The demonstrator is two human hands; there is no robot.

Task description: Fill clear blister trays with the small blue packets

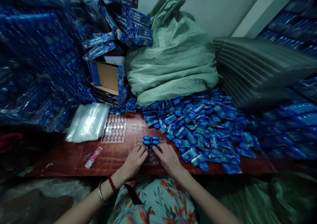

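A clear plastic tray (155, 161) with moulded hollows lies in front of me near the table's front edge. Several glossy blue oval packets (155, 138) sit in its far rows. My left hand (135, 159) rests over the tray's left side, fingers bent and close together; whatever is under the fingertips is hidden. Over the right side, my right hand (170, 158) has its fingers curled down, with a bit of blue packet showing at the fingertips. To the right of the tray spreads a large heap of loose blue packets (195, 118).
Another clear tray (114, 129) and a stack of clear plastic bags (89, 122) lie left. A pink strip (93, 157) is nearer. Blue printed boxes (119, 77) pile behind. A green sack (173, 58) stands at the back; grey foam sheets (260, 65) jut in from the right.
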